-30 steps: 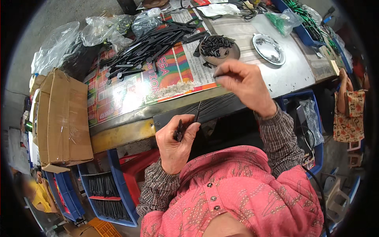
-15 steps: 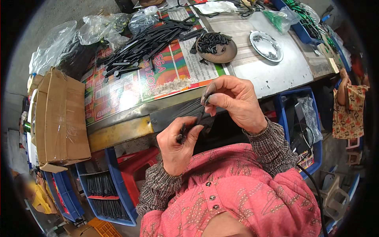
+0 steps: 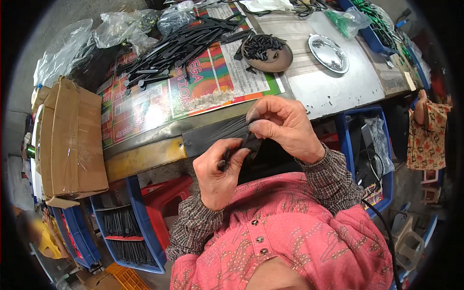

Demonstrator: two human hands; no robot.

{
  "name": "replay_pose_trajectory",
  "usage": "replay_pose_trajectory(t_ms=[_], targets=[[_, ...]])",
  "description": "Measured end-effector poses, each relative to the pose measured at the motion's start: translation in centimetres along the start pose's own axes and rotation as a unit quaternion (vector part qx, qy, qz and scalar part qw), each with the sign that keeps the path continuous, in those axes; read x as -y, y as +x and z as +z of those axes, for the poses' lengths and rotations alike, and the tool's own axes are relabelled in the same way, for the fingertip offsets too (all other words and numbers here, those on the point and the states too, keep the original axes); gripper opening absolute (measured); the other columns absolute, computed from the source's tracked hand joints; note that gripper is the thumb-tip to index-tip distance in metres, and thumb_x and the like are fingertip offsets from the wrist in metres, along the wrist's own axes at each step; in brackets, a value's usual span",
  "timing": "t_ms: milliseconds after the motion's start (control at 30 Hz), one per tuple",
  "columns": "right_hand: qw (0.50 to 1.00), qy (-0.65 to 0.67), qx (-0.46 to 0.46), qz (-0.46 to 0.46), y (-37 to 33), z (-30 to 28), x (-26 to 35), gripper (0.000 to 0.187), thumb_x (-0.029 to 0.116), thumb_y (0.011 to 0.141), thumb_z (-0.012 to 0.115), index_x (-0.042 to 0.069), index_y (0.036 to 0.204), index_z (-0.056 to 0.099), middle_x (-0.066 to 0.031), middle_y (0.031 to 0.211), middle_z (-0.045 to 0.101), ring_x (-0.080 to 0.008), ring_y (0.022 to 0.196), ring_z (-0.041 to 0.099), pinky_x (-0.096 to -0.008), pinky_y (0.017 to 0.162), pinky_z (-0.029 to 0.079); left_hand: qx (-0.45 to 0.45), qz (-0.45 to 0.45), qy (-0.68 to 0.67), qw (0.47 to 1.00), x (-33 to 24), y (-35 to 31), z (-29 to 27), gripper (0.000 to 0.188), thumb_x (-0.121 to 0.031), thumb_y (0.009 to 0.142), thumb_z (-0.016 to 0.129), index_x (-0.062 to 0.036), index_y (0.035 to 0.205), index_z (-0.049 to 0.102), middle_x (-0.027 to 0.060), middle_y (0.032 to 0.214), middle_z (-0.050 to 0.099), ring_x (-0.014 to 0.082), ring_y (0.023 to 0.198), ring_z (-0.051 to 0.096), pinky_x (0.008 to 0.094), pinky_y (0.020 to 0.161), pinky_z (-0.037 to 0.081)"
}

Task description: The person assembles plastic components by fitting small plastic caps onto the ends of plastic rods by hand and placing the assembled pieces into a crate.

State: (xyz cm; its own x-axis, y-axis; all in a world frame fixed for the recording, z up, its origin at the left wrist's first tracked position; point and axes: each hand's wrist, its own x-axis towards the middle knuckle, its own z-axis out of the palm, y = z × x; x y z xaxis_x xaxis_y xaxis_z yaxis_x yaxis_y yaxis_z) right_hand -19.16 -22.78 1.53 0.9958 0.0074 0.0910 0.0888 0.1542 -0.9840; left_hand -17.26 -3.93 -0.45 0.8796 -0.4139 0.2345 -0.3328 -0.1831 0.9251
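Observation:
My left hand [image 3: 215, 169] is closed round a slim black stick-like part [image 3: 224, 162], whose dark end shows between thumb and fingers. Just above and to the right, my right hand [image 3: 285, 126] pinches thumb and forefinger together at the part's far end; whether a separate small piece is in that pinch is hidden. Both hands are held in front of the table edge. Beyond them, a brown bowl [image 3: 282, 64] is heaped with small black pieces [image 3: 261, 46]. A pile of long black stick-like parts [image 3: 169, 50] lies on a colourful printed sheet [image 3: 212, 77].
A round silver plate [image 3: 328, 53] stands right of the bowl. At the left are a cardboard box [image 3: 77, 140] and clear plastic bags [image 3: 63, 53]. Blue crates [image 3: 140, 227] and a red stool [image 3: 166, 200] sit below the table. Another person [image 3: 50, 237] is at far left.
My right hand's fingers have drawn closer together and a little nearer my left hand. The left hand keeps its hold; the view has shifted slightly.

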Motion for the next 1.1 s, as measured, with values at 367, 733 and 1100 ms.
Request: replay_pose_trajectory(t_ms=[367, 733, 1100], targets=[[0.999, 0.013, 0.042, 0.001, 0.3, -0.3, -0.4, 0.012, -0.002, 0.084, 0.068, -0.004, 0.095, 0.064, -0.0058, 0.095, 0.059, -0.0093, 0.085, 0.057, -0.0217, 0.073, 0.049, 0.013, 0.011, -0.02, 1.0, 0.2, 0.0, 0.0, 0.014, -0.007, 0.084, 0.073, 0.002, 0.092, 0.065, 0.006, 0.076, 0.065, 0.0106, 0.066, 0.059, 0.0238, 0.061, 0.047], [0.999, 0.014, 0.041, -0.02, 0.9, -0.1, -2.2, 0.013, -0.003, 0.083, 0.07, -0.003, 0.09, 0.059, -0.0054, 0.092, 0.058, -0.0089, 0.083, 0.056, -0.0216, 0.072, 0.049, -0.053, 0.105, 0.096, 0.988, 0.3, 0.3, 0.5, 0.019, -0.001, 0.076, 0.077, 0.0002, 0.091, 0.064, 0.0103, 0.077, 0.065, 0.0155, 0.062, 0.061, 0.0278, 0.057, 0.048], [1.0, 0.001, 0.021, -0.012, 0.8, 0.4, -0.5, 0.011, 0.002, 0.087, 0.066, -0.003, 0.096, 0.064, -0.0022, 0.096, 0.059, -0.0048, 0.08, 0.054, -0.0189, 0.066, 0.045, 0.012, -0.005, -0.049, 0.999, 1.0, 0.5, -0.2, 0.016, -0.005, 0.08, 0.075, 0.0011, 0.091, 0.064, 0.0096, 0.076, 0.065, 0.014, 0.063, 0.06, 0.0272, 0.06, 0.047]])
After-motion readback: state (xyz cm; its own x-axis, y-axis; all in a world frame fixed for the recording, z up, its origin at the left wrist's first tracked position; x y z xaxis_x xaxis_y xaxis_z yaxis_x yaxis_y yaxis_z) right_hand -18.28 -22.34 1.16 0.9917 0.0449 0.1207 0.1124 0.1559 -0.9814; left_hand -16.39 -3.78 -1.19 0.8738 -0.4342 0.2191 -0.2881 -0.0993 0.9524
